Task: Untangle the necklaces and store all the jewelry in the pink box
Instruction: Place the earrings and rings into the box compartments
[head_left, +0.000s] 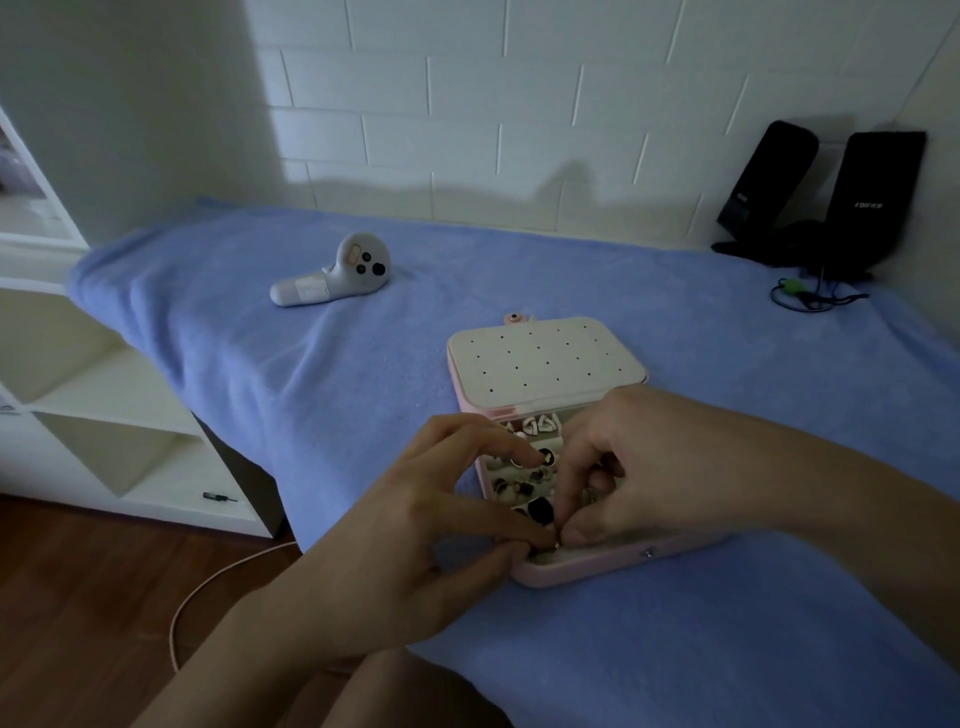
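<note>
The pink box (623, 564) lies open on the blue towel, its cream lid panel (545, 364) with small holes folded back. Several rings and earrings (535, 480) sit in its compartments. My left hand (415, 530) reaches in from the left and my right hand (649, 467) from the right. Their fingertips meet over the box's front compartment and pinch a tiny shiny piece of jewelry (557, 543). My right hand covers the right half of the box. No necklace chain is clearly visible.
A white handheld controller (332, 273) lies on the blue towel (311, 389) at the back left. Two black speakers (826, 202) with cables stand at the back right by the wall. White shelves (78, 389) and wood floor are to the left.
</note>
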